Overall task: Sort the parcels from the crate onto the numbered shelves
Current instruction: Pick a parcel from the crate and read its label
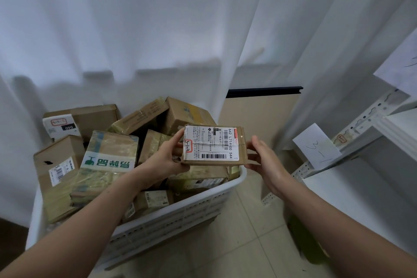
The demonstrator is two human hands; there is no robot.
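Observation:
A small flat cardboard parcel hangs above the white plastic crate, its white shipping label facing up with "3-1-3" handwritten in red. My left hand grips its left end and my right hand holds its right end. The crate below is heaped with several taped cardboard parcels, one with green print. At the right stands a white metal shelf carrying a paper tag marked "3-1".
White curtains hang behind the crate and beside the shelf. A beige panel with a dark top edge shows between them. Beige floor tiles lie in front. Another sheet of paper hangs higher on the shelf.

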